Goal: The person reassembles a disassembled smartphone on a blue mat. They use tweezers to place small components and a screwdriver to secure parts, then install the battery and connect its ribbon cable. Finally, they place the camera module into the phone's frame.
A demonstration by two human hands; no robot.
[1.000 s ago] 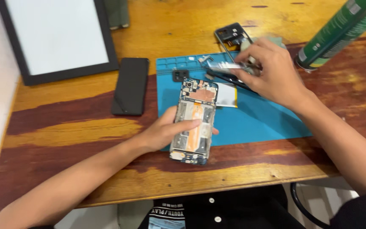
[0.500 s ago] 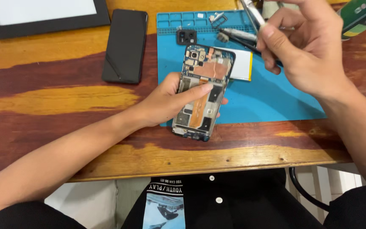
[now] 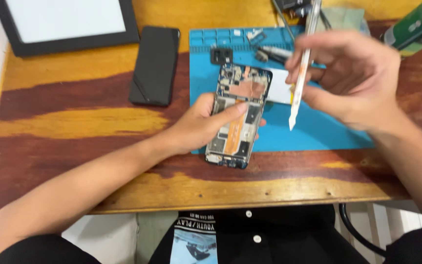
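Opened phone [image 3: 238, 117], its back cover off and its boards and copper-coloured parts showing, lies half on the blue work mat [image 3: 328, 132] and half on the wooden desk [image 3: 74, 122], its long axis running from the near edge of the mat away from the person and leaning slightly to the right. From the head camera, the left hand [image 3: 203, 124] is the nearer one: it comes in from the left, cups the phone's left edge, and its fingers [image 3: 233, 108] lie flat across the middle of the exposed inside, pressing it down rather than gripping it, loosely spread.

The right hand [image 3: 357, 80] is above the mat, to the right of the phone and apart from it. Its fingers are closed narrowly around a slim white pry tool [image 3: 300, 73], held almost upright with its pointed tip down; the tip hangs over bare mat just right of the phone's middle, not touching anything that can be seen. The phone thus lies to the left of the tool tip.

Other things in this view: a black phone [image 3: 155, 66] face down on the desk to the left, a dark-framed tablet [image 3: 69, 24] at the far left corner, a small black camera part [image 3: 221, 55] just beyond the opened phone, and a green can [image 3: 418, 22] at the far right
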